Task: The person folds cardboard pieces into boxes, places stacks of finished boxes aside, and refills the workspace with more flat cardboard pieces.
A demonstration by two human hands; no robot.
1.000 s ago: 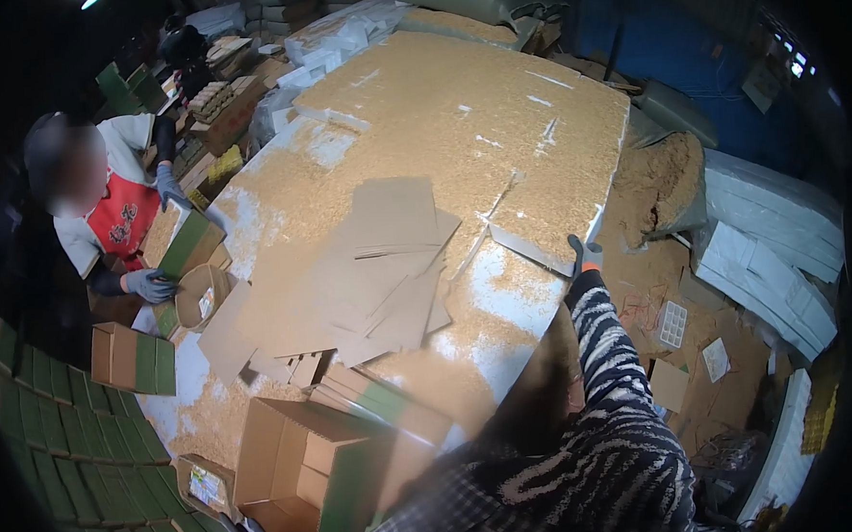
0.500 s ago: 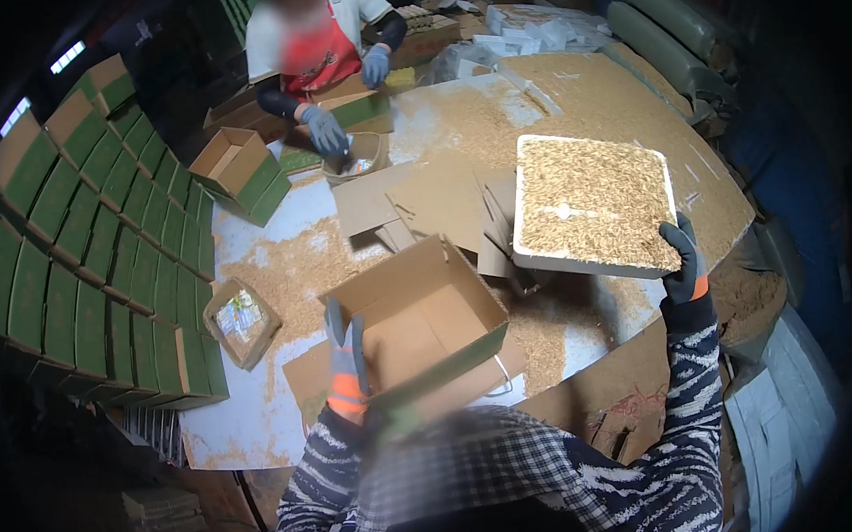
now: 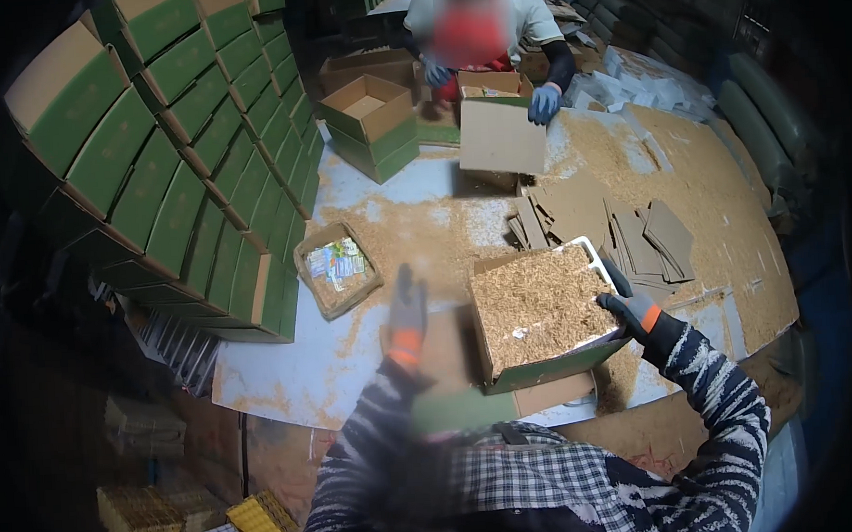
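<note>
My right hand, in a grey glove with an orange cuff, grips the right side of a white tray. The tray sits in or on the green-sided cardboard box; which of the two I cannot tell. Pale brown wood shavings spread across the box's top, hiding most of the tray. Left of the box, my gloved left hand is held with fingers stretched out, touching nothing visible and slightly blurred. Beyond it lies a small basket holding colourful printed packets.
Stacked green boxes rise at the left. Across the table, a co-worker's gloved hand holds a cardboard sheet by an open box. Loose cardboard pieces lie beyond my box. Yellow egg trays are below the table at left.
The shavings-filled tray has come down and left onto the cardboard box. My left hand has left the box's side. The co-worker now holds a cardboard sheet; my view has turned left.
</note>
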